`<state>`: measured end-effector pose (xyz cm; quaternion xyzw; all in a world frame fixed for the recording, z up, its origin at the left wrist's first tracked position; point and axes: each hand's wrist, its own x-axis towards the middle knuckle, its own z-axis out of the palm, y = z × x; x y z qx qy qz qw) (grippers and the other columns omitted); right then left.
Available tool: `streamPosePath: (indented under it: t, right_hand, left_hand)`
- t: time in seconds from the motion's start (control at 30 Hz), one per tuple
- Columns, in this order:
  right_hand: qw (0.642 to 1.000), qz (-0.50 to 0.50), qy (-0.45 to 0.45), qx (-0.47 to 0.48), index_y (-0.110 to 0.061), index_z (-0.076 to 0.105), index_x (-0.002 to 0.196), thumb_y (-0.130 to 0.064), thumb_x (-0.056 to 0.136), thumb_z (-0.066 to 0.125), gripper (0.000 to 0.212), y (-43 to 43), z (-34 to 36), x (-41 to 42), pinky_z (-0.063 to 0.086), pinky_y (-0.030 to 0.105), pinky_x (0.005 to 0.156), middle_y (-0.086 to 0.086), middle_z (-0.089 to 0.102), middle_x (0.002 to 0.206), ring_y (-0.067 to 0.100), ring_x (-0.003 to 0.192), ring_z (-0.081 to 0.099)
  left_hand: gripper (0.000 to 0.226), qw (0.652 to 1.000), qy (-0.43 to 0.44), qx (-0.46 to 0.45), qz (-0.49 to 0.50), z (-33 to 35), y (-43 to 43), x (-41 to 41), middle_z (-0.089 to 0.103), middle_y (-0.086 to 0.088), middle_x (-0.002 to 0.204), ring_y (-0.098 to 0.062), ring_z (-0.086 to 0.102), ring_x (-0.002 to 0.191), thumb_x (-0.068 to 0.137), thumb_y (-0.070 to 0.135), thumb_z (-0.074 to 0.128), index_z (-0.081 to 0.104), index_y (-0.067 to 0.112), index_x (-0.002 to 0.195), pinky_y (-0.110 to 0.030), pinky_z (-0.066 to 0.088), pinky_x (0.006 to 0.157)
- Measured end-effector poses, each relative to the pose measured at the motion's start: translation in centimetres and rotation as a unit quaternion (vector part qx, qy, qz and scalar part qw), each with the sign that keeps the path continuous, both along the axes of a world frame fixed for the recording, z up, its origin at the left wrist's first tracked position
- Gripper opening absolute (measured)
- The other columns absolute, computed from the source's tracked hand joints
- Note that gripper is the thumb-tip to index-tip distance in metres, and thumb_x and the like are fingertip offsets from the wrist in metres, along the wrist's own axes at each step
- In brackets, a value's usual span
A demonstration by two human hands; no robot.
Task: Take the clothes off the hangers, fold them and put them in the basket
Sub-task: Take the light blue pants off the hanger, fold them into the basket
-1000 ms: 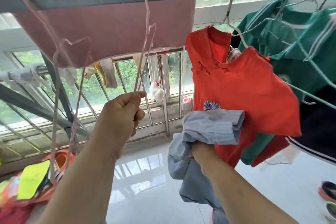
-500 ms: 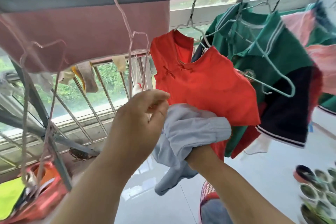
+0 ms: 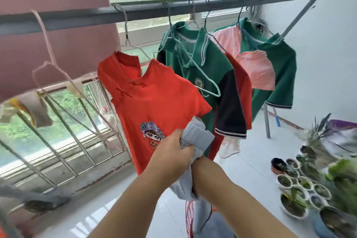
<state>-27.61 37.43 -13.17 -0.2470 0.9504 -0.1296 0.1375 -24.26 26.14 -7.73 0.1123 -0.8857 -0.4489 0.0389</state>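
A light grey-blue garment (image 3: pixel 197 137) is bunched in front of me, low in the middle of the view. My left hand (image 3: pixel 172 152) grips its upper part from the left. My right hand (image 3: pixel 202 168) is buried in the cloth from below, holding it; its fingers are hidden. Behind hangs a red dress (image 3: pixel 154 98) with a cartoon print on a white hanger. Further right on the grey rail (image 3: pixel 173 8) hang green polo shirts (image 3: pixel 214 63) and a pink garment (image 3: pixel 255 69). An empty pink hanger (image 3: pixel 48 48) hangs at left. A red mesh basket (image 3: pixel 188 216) shows at the bottom edge.
A large dusty-pink sheet (image 3: pixel 58 25) drapes over the rail at left. A metal window grille (image 3: pixel 67 131) with small cloths runs along the left. Several potted plants (image 3: pixel 301 191) stand on the white tiled floor at right.
My left hand has let go of the pink hanger and come over to grip the grey-blue garment. The view has swung right, and the empty hanger now swings free.
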Motion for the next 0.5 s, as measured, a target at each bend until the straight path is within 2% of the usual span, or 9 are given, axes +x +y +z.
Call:
streamPosePath:
  t: [0.03, 0.1, 0.17, 0.23, 0.27, 0.3, 0.33, 0.43, 0.5]
  right_hand:
    - [1.000, 0.018, 0.014, 0.020, -0.005, 0.059, 0.117, -0.013, 0.097, 0.048, 0.024, 0.6, -0.6, -0.4, 0.039, 0.031, 0.071, 0.015, 0.062, 0.116, 0.033, 0.106, 0.062]
    - [0.999, -0.011, 0.031, -0.029, -0.011, 0.059, 0.119, -0.016, 0.096, 0.048, 0.026, 3.7, -1.8, -1.1, 0.044, 0.030, 0.074, 0.011, 0.062, 0.118, 0.030, 0.106, 0.061]
    - [0.992, -0.086, 0.012, -0.096, -0.017, 0.061, 0.117, -0.027, 0.097, 0.044, 0.028, 6.5, -2.4, -1.5, 0.048, 0.026, 0.078, 0.005, 0.065, 0.115, 0.025, 0.103, 0.063]
    - [0.984, -0.093, 0.030, -0.146, -0.019, 0.062, 0.102, -0.037, 0.098, 0.032, 0.035, 9.1, -2.3, -1.5, 0.043, 0.017, 0.068, 0.002, 0.068, 0.101, 0.021, 0.093, 0.063]
    - [0.977, -0.116, 0.012, -0.179, -0.019, 0.061, 0.088, -0.038, 0.099, 0.033, 0.036, 10.4, -2.1, -1.7, 0.038, 0.014, 0.061, 0.000, 0.067, 0.089, 0.020, 0.085, 0.061]
    - [0.962, -0.143, -0.020, -0.230, -0.018, 0.059, 0.078, -0.040, 0.100, 0.040, 0.036, 11.5, -1.8, -1.8, 0.038, 0.016, 0.060, 0.000, 0.066, 0.078, 0.019, 0.079, 0.059]
    - [0.945, -0.169, -0.048, -0.277, -0.015, 0.061, 0.078, -0.040, 0.097, 0.048, 0.035, 12.9, -1.5, -1.8, 0.039, 0.017, 0.062, 0.000, 0.066, 0.076, 0.018, 0.077, 0.059]
    - [0.898, -0.185, -0.084, -0.391, -0.018, 0.067, 0.105, -0.034, 0.087, 0.066, 0.023, 15.8, -0.8, -2.1, 0.053, 0.028, 0.080, -0.012, 0.071, 0.100, 0.010, 0.095, 0.064]
    - [0.821, -0.238, -0.102, -0.509, -0.024, 0.064, 0.103, -0.013, 0.084, 0.074, 0.024, 17.4, 0.3, -1.9, 0.053, 0.017, 0.073, -0.019, 0.073, 0.095, 0.007, 0.095, 0.065]
  left_hand:
    - [0.026, 0.999, 0.010, 0.047, 0.004, -0.1, 0.4, -0.2, 0.069, 0.007, 0.086, -0.016, 0.063, 0.083, 0.074, 0.030, 0.057, 0.065, 0.024, 0.098, -0.035, 0.050, 0.080]
    - [0.029, 0.988, 0.018, 0.155, -0.016, 0.0, 2.3, -0.7, 0.073, 0.000, 0.092, -0.017, 0.065, 0.086, 0.072, 0.027, 0.059, 0.068, 0.021, 0.099, -0.039, 0.052, 0.084]
    - [0.034, 0.963, 0.016, 0.263, -0.048, 0.1, 4.0, -1.1, 0.074, -0.007, 0.099, -0.019, 0.067, 0.091, 0.072, 0.024, 0.062, 0.068, 0.018, 0.105, -0.039, 0.054, 0.085]
    - [0.039, 0.935, 0.020, 0.344, -0.079, 0.3, 5.5, -1.8, 0.073, -0.013, 0.105, -0.024, 0.068, 0.094, 0.075, 0.020, 0.063, 0.065, 0.012, 0.114, -0.039, 0.055, 0.083]
    - [0.041, 0.921, 0.028, 0.377, -0.094, 0.5, 6.0, -2.1, 0.072, -0.016, 0.107, -0.026, 0.067, 0.095, 0.077, 0.018, 0.063, 0.064, 0.009, 0.117, -0.040, 0.054, 0.083]
    - [0.041, 0.906, 0.038, 0.408, -0.110, 0.8, 6.5, -2.3, 0.070, -0.018, 0.111, -0.028, 0.067, 0.097, 0.079, 0.016, 0.063, 0.063, 0.007, 0.119, -0.041, 0.054, 0.084]
    - [0.041, 0.892, 0.048, 0.431, -0.126, 1.1, 7.1, -2.7, 0.069, -0.020, 0.114, -0.030, 0.067, 0.099, 0.081, 0.015, 0.063, 0.062, 0.007, 0.121, -0.043, 0.054, 0.086]
    - [0.038, 0.871, 0.067, 0.460, -0.156, 2.2, 8.3, -3.7, 0.069, -0.019, 0.115, -0.031, 0.067, 0.100, 0.085, 0.013, 0.060, 0.062, 0.007, 0.122, -0.043, 0.055, 0.087]
    - [0.038, 0.866, 0.075, 0.465, -0.168, 3.0, 8.9, -4.0, 0.070, -0.017, 0.113, -0.029, 0.068, 0.098, 0.084, 0.011, 0.059, 0.061, 0.006, 0.122, -0.042, 0.057, 0.085]
